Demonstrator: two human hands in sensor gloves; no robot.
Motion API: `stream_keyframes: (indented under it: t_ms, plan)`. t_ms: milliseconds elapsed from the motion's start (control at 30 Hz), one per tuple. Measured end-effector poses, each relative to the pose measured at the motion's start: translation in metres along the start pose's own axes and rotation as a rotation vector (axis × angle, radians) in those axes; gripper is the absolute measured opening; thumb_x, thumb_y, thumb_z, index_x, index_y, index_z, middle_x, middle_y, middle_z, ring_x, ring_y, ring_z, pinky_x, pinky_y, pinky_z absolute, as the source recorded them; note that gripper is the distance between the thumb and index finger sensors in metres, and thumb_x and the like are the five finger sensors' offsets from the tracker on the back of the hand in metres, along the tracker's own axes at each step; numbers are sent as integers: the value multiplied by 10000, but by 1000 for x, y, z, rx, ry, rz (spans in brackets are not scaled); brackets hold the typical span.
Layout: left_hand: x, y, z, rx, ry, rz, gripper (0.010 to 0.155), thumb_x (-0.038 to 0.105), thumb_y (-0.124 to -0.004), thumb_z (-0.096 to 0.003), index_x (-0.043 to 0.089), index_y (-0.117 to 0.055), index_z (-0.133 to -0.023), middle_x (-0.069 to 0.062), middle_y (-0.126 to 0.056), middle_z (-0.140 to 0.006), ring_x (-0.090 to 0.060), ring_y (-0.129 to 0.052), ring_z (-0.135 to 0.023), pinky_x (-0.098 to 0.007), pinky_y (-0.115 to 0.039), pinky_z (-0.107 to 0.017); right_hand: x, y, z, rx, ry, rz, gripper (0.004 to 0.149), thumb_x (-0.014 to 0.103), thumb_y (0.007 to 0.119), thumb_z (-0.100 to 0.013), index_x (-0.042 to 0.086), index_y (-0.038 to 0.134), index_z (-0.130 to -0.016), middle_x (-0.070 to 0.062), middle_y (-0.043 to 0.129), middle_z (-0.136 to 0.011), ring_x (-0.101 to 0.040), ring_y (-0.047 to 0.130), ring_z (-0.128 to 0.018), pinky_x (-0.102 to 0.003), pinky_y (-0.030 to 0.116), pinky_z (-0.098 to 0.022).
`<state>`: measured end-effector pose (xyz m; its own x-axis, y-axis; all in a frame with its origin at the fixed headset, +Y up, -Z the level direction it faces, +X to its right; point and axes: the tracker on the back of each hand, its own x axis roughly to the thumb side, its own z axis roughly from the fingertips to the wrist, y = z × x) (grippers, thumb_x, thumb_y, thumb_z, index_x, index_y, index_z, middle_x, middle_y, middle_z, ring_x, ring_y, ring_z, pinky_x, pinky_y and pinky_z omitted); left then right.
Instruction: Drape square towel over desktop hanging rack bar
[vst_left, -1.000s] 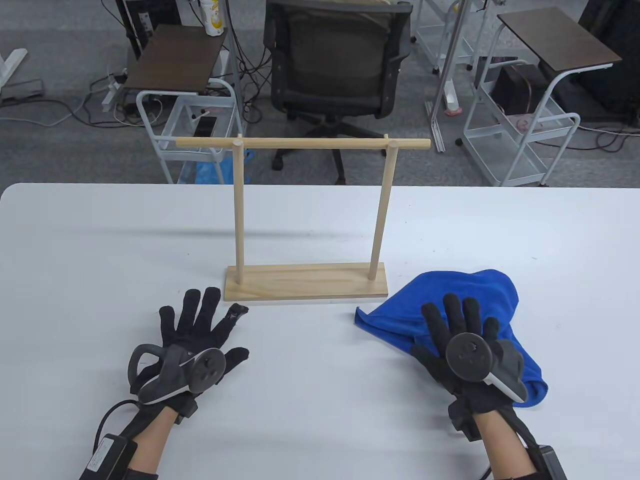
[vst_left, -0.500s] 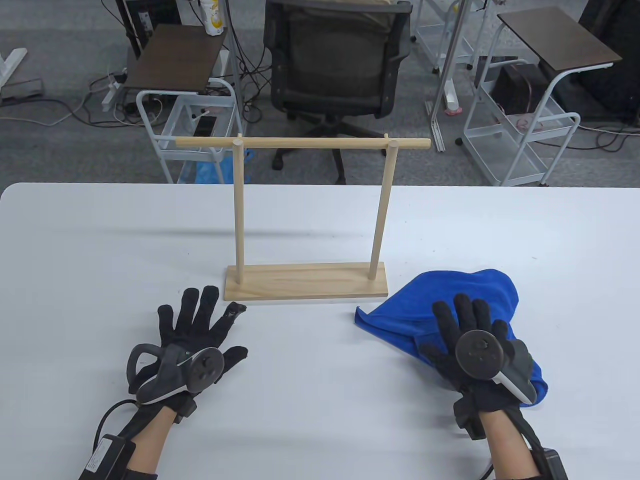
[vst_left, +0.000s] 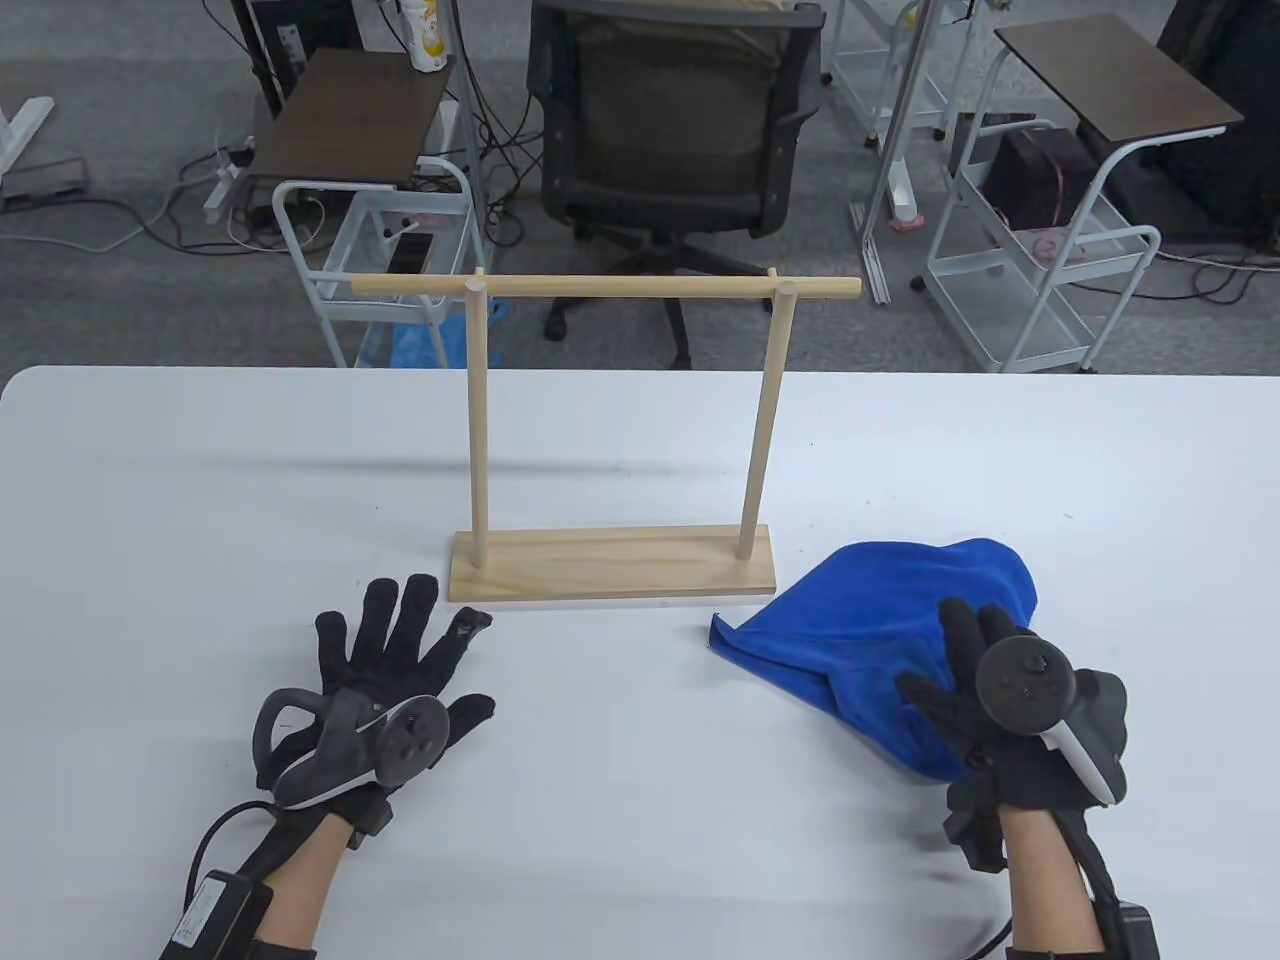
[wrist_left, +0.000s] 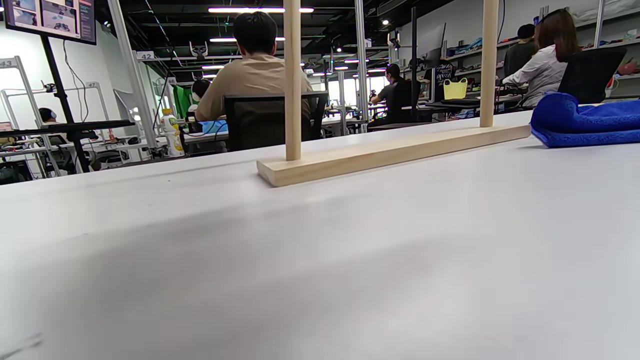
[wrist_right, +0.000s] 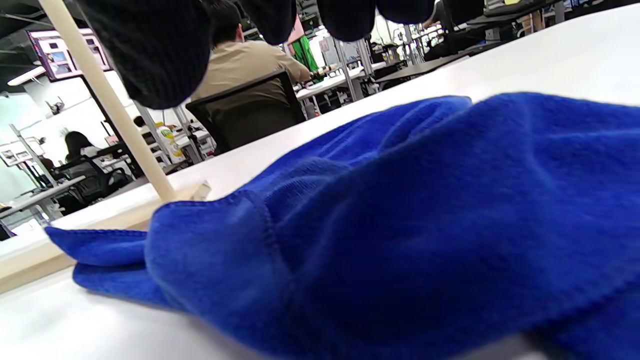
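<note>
The wooden hanging rack stands mid-table, with its bar (vst_left: 605, 287) bare on two posts above the base (vst_left: 612, 565). The blue square towel (vst_left: 880, 640) lies crumpled on the table just right of the base. My right hand (vst_left: 960, 670) is over the towel's near right part with its fingers spread. In the right wrist view its fingertips (wrist_right: 155, 55) hang above the towel (wrist_right: 400, 210) without gripping it. My left hand (vst_left: 400, 650) lies flat on the table, fingers spread, left of the base and holding nothing. The left wrist view shows the base (wrist_left: 390, 150) and the towel (wrist_left: 590, 120).
The white table (vst_left: 200, 480) ends just behind the rack. Beyond it stand an office chair (vst_left: 680, 130) and white wire carts at the left (vst_left: 380, 250) and right (vst_left: 1050, 270).
My right hand has slid to the right and toward the near edge over the towel. The towel, the rack and my left hand have not moved.
</note>
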<state>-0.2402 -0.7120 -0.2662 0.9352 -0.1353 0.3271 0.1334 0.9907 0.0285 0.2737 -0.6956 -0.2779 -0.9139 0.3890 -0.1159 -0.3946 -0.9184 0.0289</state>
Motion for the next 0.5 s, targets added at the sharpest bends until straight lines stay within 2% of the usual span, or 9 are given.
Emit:
stream_keyframes:
  t_ms: [233,500]
  plan:
    - [-2,-4,-2,-36,9,-8,831,729,-376,-530,355,-245,-1260,-147,-105,-1318,-480,-181,-1177,-756,-231,-797,-2,9,-8,105,20,-5,756,473,800,-568,117,489,-1157,-242,537,-1121,-502,585,-963,-623,542,-671]
    - [-1,-5,-3,-53,7,-14,830,726,-381,-530,351,-264,-1261,-146,-121,-1320,-479,-196,-1178,-754,-240,-800,7,23,-20,197,43,64,659,474,821,-556,97,650,-1068,-185,723,-967,-419,748,-797,-537,658,-587]
